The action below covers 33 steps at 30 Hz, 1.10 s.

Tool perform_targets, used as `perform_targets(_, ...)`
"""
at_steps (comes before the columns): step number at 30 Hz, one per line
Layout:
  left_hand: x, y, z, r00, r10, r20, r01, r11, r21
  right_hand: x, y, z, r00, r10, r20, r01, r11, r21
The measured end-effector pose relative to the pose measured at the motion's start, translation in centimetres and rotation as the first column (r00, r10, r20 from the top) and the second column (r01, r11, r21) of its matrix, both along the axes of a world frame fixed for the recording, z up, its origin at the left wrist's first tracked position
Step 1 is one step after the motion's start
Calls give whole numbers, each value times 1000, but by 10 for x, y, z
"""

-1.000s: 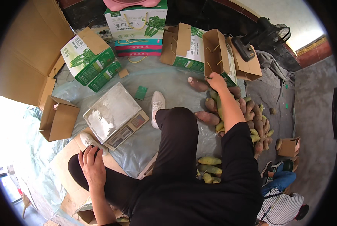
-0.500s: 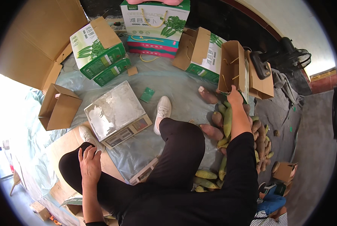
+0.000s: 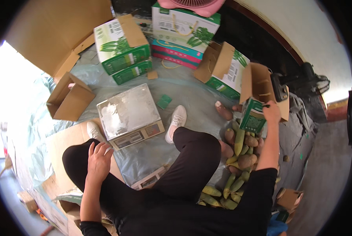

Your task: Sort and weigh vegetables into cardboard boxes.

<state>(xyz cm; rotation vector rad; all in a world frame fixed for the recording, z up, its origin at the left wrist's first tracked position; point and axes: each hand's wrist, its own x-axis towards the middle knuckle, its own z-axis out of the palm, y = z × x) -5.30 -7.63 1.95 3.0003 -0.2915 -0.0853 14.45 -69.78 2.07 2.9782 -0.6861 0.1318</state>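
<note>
My right hand (image 3: 272, 112) is closed on the near edge of an open cardboard carton (image 3: 252, 115) with a green end panel, which stands tilted at the right. Just below the carton lies a heap of long green radishes (image 3: 239, 142) mixed with reddish-brown tubers (image 3: 247, 161) like sweet potatoes. My left hand (image 3: 99, 160) rests by my left knee, fingers apart and holding nothing. Between my feet stands a weighing scale (image 3: 129, 112) with a worn, pale metal top and a display panel on its near side.
Green-and-white printed cartons (image 3: 123, 47) are stacked at the back left. A taller carton (image 3: 184, 29) on pink and blue boxes bears a pink fan (image 3: 191, 4). An open brown box (image 3: 70, 97) sits left of the scale. A black fan (image 3: 308, 80) stands far right. Plastic sheeting covers the floor.
The view has shifted, moving the scene rightward and down. My right hand has pulled the carton's near edge toward me, and its green end panel now shows. My left hand stays by the knee.
</note>
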Motion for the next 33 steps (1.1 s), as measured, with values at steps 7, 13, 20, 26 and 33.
perform_targets(7,-12,13,-8,998,-30,50,30,1000,-1,-21,42,107,966,154,206,-203,947,248)
perform_targets(13,-20,22,-6,995,-43,94,46,998,-31,-45,101,159,882,356,308,-451,826,337)
perform_targets(20,-27,29,1,993,21,118,-4,990,-139,-53,191,198,662,635,399,-738,645,198)
perform_targets(26,-14,37,51,951,192,241,-121,953,-278,-50,280,212,398,795,458,-916,370,155)
perform_targets(33,16,55,97,791,218,572,-167,976,-142,-52,342,195,206,905,372,-968,132,215)
